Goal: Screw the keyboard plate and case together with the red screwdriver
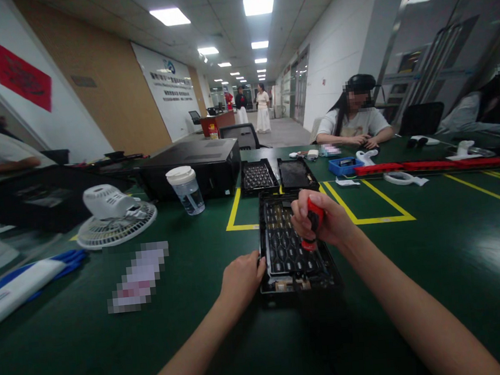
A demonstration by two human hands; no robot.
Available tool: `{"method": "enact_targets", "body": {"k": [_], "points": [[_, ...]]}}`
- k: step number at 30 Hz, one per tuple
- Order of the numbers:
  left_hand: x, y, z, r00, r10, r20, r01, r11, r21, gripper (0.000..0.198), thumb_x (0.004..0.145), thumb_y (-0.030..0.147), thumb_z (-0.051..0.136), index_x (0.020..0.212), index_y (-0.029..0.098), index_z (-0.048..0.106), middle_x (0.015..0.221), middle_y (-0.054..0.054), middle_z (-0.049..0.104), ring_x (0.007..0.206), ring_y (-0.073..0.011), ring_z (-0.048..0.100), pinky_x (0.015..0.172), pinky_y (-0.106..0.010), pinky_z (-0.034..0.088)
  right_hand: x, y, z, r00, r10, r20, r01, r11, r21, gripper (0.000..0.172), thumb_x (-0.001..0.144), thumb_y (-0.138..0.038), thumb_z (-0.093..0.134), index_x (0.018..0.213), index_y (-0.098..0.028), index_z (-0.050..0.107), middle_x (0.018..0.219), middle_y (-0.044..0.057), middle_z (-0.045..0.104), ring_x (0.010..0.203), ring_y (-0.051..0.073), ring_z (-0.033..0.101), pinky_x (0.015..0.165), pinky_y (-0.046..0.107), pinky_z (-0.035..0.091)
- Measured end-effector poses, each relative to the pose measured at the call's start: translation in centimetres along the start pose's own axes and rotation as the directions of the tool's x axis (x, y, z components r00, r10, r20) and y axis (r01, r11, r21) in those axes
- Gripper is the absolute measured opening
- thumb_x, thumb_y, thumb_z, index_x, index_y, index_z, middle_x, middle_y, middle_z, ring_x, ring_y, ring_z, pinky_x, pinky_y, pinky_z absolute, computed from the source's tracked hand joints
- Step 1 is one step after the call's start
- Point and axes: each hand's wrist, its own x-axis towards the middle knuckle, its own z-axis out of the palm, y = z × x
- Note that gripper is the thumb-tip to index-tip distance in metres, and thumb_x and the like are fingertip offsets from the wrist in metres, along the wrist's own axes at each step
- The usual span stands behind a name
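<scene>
A black rectangular plastic case (278,254) lies on the green table in front of me, with rows of dark shaped cells inside it. At its left rim, my left hand (241,277) is closed around the edge, the thumb on the side wall. My right hand (326,218) grips a red-and-black screwdriver (309,244) above the right part of the case. The handle is tilted and its lower end points down into the case. Whether its tip touches anything I cannot tell. Some lighter parts (286,285) show along the case's near end.
Behind the case are an open black tray (258,176) and another black case (297,174). A lidded cup (186,190), a white fan (116,221) and a large black box (194,163) stand left. A blue bin (344,166) and a seated person (353,118) are at the far right.
</scene>
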Motion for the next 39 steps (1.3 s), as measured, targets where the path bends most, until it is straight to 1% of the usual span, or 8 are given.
{"method": "enact_targets", "body": {"k": [6, 9, 12, 17, 22, 28, 36, 39], "points": [[-0.1, 0.0, -0.1, 1.0, -0.009, 0.008, 0.009, 1.0, 0.006, 0.035, 0.089, 0.04, 0.027, 0.095, 0.021, 0.056, 0.086, -0.004, 0.066, 0.079, -0.0183, 0.062, 0.064, -0.027, 0.045, 0.2, -0.1, 0.4, 1.0, 0.026, -0.008, -0.026, 1.0, 0.008, 0.032, 0.084, -0.036, 0.036, 0.066, -0.015, 0.053, 0.053, -0.001, 0.048, 0.037, 0.009, 0.045, 0.036, 0.021, 0.034], [0.0, 0.0, -0.1, 1.0, -0.005, 0.002, 0.005, 1.0, 0.002, 0.036, 0.089, 0.04, 0.027, 0.097, 0.022, 0.056, 0.086, -0.004, 0.066, 0.08, -0.0186, 0.062, 0.066, -0.028, 0.045, 0.2, -0.2, 0.6, 0.999, 0.052, -0.01, -0.051, 0.998, 0.031, 0.035, 0.083, -0.034, 0.03, 0.066, -0.014, 0.054, 0.054, 0.001, 0.049, 0.039, 0.011, 0.046, 0.038, 0.023, 0.036], [0.0, 0.0, -0.1, 1.0, -0.016, 0.005, 0.016, 1.0, -0.002, 0.036, 0.089, 0.041, 0.027, 0.099, 0.022, 0.056, 0.088, -0.005, 0.066, 0.083, -0.0186, 0.062, 0.068, -0.028, 0.045, 0.2, -0.3, 0.6, 0.998, 0.065, 0.003, -0.065, 0.997, 0.046, 0.033, 0.08, -0.029, 0.03, 0.067, -0.013, 0.055, 0.054, 0.002, 0.05, 0.039, 0.012, 0.047, 0.038, 0.025, 0.036], [-0.1, 0.0, -0.1, 1.0, -0.027, -0.015, 0.026, 1.0, -0.016, 0.035, 0.089, 0.04, 0.029, 0.108, 0.022, 0.053, 0.093, -0.005, 0.066, 0.085, -0.0185, 0.062, 0.069, -0.028, 0.045, 0.1, -0.5, 0.4, 0.996, 0.082, 0.04, -0.084, 0.995, 0.062, 0.031, 0.078, -0.029, 0.031, 0.069, -0.012, 0.056, 0.056, 0.004, 0.051, 0.042, 0.014, 0.049, 0.041, 0.026, 0.038], [-0.2, 0.0, -0.2, 0.999, -0.028, -0.031, 0.027, 0.999, -0.03, 0.035, 0.089, 0.039, 0.03, 0.115, 0.023, 0.048, 0.096, -0.005, 0.066, 0.085, -0.0189, 0.062, 0.069, -0.028, 0.046, -0.1, -0.6, 0.3, 0.991, 0.109, 0.079, -0.115, 0.991, 0.07, 0.03, 0.078, -0.029, 0.033, 0.072, -0.011, 0.056, 0.06, 0.005, 0.053, 0.046, 0.016, 0.052, 0.044, 0.028, 0.039], [-0.2, 0.1, -0.3, 0.998, -0.052, -0.032, 0.05, 0.997, -0.057, 0.039, 0.088, 0.038, 0.032, 0.124, 0.023, 0.039, 0.102, -0.006, 0.064, 0.087, -0.0174, 0.061, 0.072, -0.026, 0.045, -0.2, -0.7, 0.1, 0.981, 0.136, 0.137, -0.145, 0.987, 0.064, 0.027, 0.078, -0.029, 0.035, 0.076, -0.011, 0.055, 0.064, 0.005, 0.054, 0.051, 0.017, 0.053, 0.049, 0.03, 0.039], [-0.3, 0.4, -0.8, 0.998, -0.064, 0.007, 0.064, 0.997, -0.051, 0.04, 0.089, 0.037, 0.032, 0.127, 0.025, 0.036, 0.103, -0.006, 0.062, 0.088, -0.0179, 0.061, 0.073, -0.027, 0.046, -0.4, -1.0, -0.2, 0.977, 0.144, 0.157, -0.153, 0.987, 0.049, 0.025, 0.077, -0.031, 0.039, 0.078, -0.012, 0.055, 0.067, 0.006, 0.056, 0.056, 0.018, 0.055, 0.052, 0.031, 0.04], [-0.3, 0.4, -0.8, 0.998, -0.059, 0.0, 0.059, 0.997, -0.053, 0.039, 0.089, 0.037, 0.032, 0.126, 0.025, 0.037, 0.102, -0.006, 0.062, 0.087, -0.0176, 0.061, 0.072, -0.026, 0.045, -0.4, -1.1, -0.4, 0.977, 0.136, 0.164, -0.145, 0.988, 0.047, 0.026, 0.077, -0.03, 0.038, 0.08, -0.011, 0.055, 0.069, 0.006, 0.056, 0.057, 0.018, 0.056, 0.053, 0.031, 0.041]]}}
